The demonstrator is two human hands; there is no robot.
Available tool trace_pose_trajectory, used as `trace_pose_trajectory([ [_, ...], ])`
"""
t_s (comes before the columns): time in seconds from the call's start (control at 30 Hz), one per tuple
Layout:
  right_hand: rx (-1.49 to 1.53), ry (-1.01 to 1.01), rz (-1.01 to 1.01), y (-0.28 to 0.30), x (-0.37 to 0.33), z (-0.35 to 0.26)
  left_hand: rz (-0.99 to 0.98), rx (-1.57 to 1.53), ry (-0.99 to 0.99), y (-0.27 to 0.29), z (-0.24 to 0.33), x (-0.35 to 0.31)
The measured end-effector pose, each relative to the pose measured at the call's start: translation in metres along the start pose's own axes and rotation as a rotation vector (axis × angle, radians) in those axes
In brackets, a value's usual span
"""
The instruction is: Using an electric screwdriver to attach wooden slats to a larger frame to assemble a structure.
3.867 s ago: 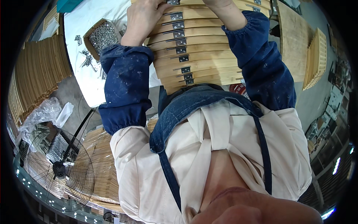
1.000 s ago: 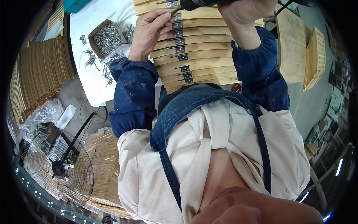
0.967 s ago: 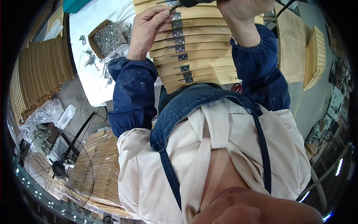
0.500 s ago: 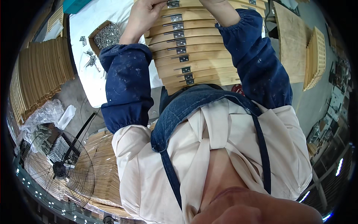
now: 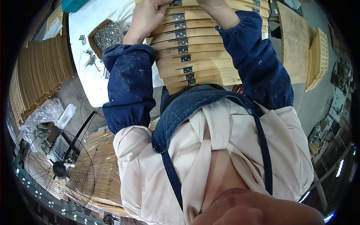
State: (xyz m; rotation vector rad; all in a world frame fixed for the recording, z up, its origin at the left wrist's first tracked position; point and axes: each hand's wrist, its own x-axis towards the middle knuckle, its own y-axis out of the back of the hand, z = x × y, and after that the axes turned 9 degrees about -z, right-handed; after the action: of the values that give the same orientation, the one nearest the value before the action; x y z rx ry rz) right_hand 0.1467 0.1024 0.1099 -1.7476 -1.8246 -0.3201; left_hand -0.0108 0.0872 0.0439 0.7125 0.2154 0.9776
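Observation:
Overlapping light wooden boards [image 5: 210,54] lie in a row in front of me, each with a small metal hinge [image 5: 182,41] on its face. My left hand [image 5: 149,17] is at the far end of the row. Its thumb and fingers close on a hinge [image 5: 175,3] at the picture's top edge. Across from it, my right hand [image 5: 212,3] rests at or just over the boards, its fingers cut off by the top edge. Left of the boards, a cardboard box [image 5: 91,41] holds many small metal screws [image 5: 107,35]. Loose metal hinges [image 5: 91,60] lie beside it.
White cloth [image 5: 84,22] covers the table at the left, with a teal box [image 5: 73,4] at its far edge. Stacked slatted wood [image 5: 43,71] stands farther left, above a standing fan [image 5: 60,169]. A plywood sheet [image 5: 294,43] and more slatted panels [image 5: 318,60] are at the right.
Both hands have shifted slightly: the left a little to the right, the right a little to the left. The boards, screw box and loose hinges look the same.

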Motion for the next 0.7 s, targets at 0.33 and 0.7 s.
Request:
trace_pose_trajectory([
  [0.33,-0.103,-0.130,-0.115,-0.005,-0.002,-0.005,0.005,-0.023,-0.008,-0.002,-0.007,-0.002],
  [0.7,-0.058,-0.063,-0.130,-0.003,-0.003,0.007,0.159,-0.466,0.143,-0.016,-0.027,-0.008],
])
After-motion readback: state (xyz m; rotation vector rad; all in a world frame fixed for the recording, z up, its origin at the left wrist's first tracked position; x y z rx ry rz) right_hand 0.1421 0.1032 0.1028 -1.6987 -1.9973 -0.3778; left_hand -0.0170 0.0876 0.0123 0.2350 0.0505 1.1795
